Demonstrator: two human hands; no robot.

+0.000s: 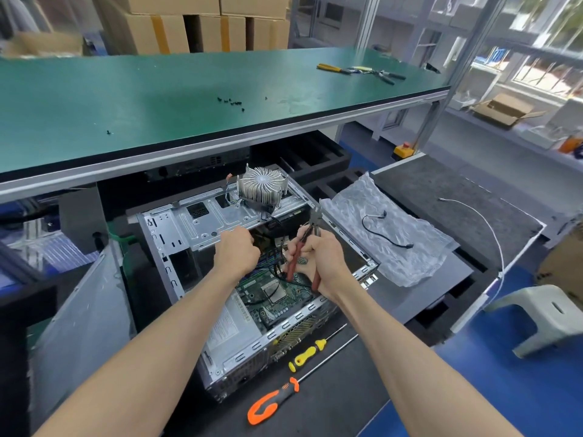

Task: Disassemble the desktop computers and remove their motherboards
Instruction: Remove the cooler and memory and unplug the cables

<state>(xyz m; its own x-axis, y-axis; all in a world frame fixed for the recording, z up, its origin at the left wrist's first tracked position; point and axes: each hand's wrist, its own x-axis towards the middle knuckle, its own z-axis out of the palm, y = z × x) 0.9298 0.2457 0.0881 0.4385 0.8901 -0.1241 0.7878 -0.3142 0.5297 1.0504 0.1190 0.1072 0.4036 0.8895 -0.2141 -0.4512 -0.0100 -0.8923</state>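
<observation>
An open computer case (pixel 252 279) lies on a dark mat below a green bench (pixel 157 99). Both hands reach into it. The right hand (pixel 321 263) grips red-handled pliers (pixel 301 247), fingers curled round the handles, tips pointing up and away. The left hand (pixel 236 253) is curled just left of the pliers, among dark cables (pixel 274 257); whether it holds one, I cannot tell. The motherboard (pixel 277 294) sits in the case directly beneath both hands. A heatsink (pixel 262 187) rests on the case frame beyond the fingers. Two screwdrivers (pixel 306 357) lie near the wrists.
</observation>
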